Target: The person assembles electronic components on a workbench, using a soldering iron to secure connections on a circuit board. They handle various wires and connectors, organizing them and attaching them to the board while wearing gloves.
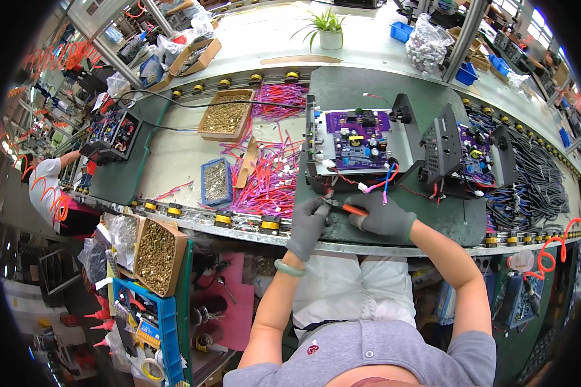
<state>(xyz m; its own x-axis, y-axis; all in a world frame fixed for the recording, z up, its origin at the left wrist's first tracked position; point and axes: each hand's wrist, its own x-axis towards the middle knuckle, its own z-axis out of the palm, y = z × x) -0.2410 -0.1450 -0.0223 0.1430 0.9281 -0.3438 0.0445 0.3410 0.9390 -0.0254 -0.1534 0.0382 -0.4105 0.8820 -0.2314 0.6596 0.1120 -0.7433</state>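
The right hand [386, 218] in grey fabric curls its fingers round a slim orange-handled tool [354, 209], over a flat, dark-green board [452, 222]. The grey-gloved left hand [308, 222] bends its fingers at the tool's tip; their grip is unclear. Just beyond stands an open metal chassis [403, 147] carrying a rectangular purple circuit board [358, 140]; left, thin pink-and-red wires [265, 188] tangle.

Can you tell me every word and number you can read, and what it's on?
None can be read.
Purple circuit board: any marks are too small.
Yellow box in the blue crate: its print is too small and blurred.
Red badge on the grey shirt: no letters can be made out.
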